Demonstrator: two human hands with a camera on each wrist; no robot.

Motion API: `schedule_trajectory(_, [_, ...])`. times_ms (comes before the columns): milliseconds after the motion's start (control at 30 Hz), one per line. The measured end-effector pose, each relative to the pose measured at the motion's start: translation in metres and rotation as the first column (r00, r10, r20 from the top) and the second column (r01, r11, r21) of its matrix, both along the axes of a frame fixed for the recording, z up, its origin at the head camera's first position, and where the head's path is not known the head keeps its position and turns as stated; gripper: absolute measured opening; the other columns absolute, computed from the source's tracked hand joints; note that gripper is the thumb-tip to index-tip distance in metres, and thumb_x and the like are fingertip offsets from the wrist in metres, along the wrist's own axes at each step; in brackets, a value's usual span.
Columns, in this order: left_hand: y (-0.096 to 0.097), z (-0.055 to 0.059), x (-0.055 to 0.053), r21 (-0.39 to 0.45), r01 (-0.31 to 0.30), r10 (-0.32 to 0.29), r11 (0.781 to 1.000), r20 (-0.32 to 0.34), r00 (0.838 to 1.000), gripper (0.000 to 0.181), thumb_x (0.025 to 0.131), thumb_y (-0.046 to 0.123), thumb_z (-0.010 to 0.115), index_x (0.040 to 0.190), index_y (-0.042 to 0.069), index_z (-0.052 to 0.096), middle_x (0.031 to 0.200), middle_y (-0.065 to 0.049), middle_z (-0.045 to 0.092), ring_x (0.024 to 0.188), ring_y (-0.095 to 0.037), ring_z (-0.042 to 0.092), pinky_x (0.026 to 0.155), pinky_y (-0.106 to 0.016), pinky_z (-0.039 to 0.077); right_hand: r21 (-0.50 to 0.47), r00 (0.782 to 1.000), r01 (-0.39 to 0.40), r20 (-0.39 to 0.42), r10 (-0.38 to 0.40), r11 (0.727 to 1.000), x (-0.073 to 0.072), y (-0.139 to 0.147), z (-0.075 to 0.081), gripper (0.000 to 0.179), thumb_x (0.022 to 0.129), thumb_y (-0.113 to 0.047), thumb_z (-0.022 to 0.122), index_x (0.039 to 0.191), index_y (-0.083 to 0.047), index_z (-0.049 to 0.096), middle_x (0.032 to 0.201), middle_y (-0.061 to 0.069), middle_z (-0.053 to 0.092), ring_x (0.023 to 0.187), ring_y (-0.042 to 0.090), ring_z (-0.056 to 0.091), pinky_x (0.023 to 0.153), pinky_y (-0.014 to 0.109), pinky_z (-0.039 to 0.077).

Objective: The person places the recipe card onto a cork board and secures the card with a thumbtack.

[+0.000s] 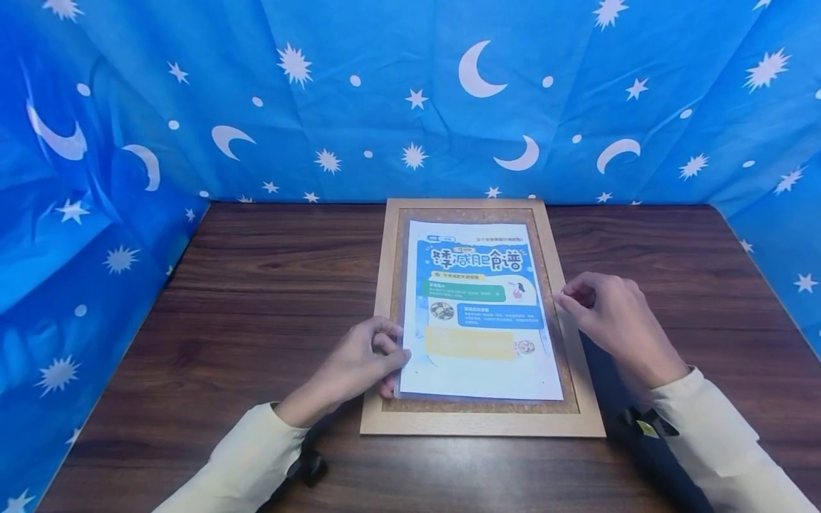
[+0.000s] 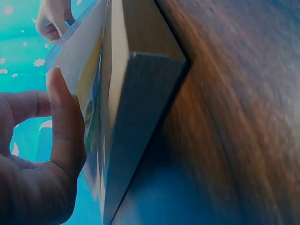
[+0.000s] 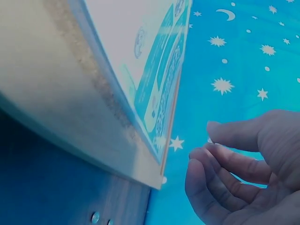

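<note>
the poster (image 1: 477,381), a white sheet with a shiny clear edge, lies inside the wooden frame of a cork board (image 1: 481,424), on a dark brown table (image 1: 288,271). its heading is in big chinese characters; the last 4 read 减肥食谱, while the start of it is hard to make out. above the heading are a small blue label at left and a line of dark print at right, both too blurred to read. below it come a yellow strip, then a green, a blue and a yellow box; their small print is too fine to read. a round food picture sits left of the blue box, and small drawings stand at the right.

the left hand (image 1: 359,360) has its fingers bent at the poster's left edge, toward the lower corner; whether it pinches the sheet or only rests on it, i cannot tell. the right hand (image 1: 616,320), near the right side of the frame, pinches a small pale piece (image 3: 210,140) between thumb and forefinger. 2 shiny round studs (image 3: 95,217) show on the table below the board in the right wrist view. behind hangs a blue curtain (image 1: 385,114) with white moons, stars and dots.
</note>
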State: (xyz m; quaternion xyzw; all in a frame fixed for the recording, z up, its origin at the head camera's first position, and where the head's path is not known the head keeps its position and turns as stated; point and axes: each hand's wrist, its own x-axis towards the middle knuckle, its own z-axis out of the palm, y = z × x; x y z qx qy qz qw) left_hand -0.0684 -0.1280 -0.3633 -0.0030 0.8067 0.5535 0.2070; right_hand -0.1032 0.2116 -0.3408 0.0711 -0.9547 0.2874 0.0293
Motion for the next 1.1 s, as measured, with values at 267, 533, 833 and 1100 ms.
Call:
schedule_trajectory(267, [-0.002,0.001,0.000,-0.161,0.076,-0.086,0.984,-0.056,0.995,0.053,0.085,0.015,0.070,0.131,0.001,0.047,0.071,-0.006,0.064,0.048,-0.020,0.061,0.047,-0.034,0.054,0.002,0.999,-0.046,0.005,0.046,0.999,-0.016,-0.018,0.002,0.019,0.087,-0.026,0.068,0.088,-0.007,0.066,0.077,0.007,0.063,0.064,0.019,0.055,0.051,0.027,0.048])
schedule_trajectory(533, [-0.003,-0.001,0.002,-0.283,0.119,-0.155,0.952,-0.108,0.982,0.060,0.085,0.019,0.069,0.137,0.002,0.043,0.068,0.001,0.063,0.050,-0.017,0.061,0.048,-0.031,0.051,-0.004,0.989,-0.146,0.015,0.146,0.989,-0.035,-0.038,-0.004,0.018,0.093,-0.024,0.059,0.082,-0.010,0.063,0.072,0.004,0.060,0.062,0.018,0.053,0.048,0.029,0.043])
schedule_trajectory(833, [-0.003,0.001,0.002,-0.465,0.087,-0.193,0.881,-0.183,0.964,0.064,0.084,0.024,0.072,0.138,0.004,0.045,0.063,0.006,0.059,0.044,-0.013,0.051,0.038,-0.023,0.035,-0.020,0.979,-0.185,0.078,0.186,0.983,-0.056,-0.061,-0.010,0.014,0.090,-0.021,0.059,0.083,-0.011,0.066,0.074,0.002,0.061,0.065,0.017,0.054,0.053,0.029,0.042])
schedule_trajectory(1100, [-0.001,0.003,0.002,-0.520,0.043,-0.213,0.853,-0.272,0.938,0.060,0.083,0.024,0.072,0.135,0.004,0.049,0.066,0.007,0.056,0.044,-0.008,0.049,0.040,-0.023,0.037,-0.134,0.950,-0.211,0.206,0.235,0.968,-0.074,-0.078,-0.012,0.016,0.090,-0.023,0.062,0.087,-0.012,0.073,0.078,0.002,0.066,0.068,0.017,0.061,0.060,0.030,0.050])
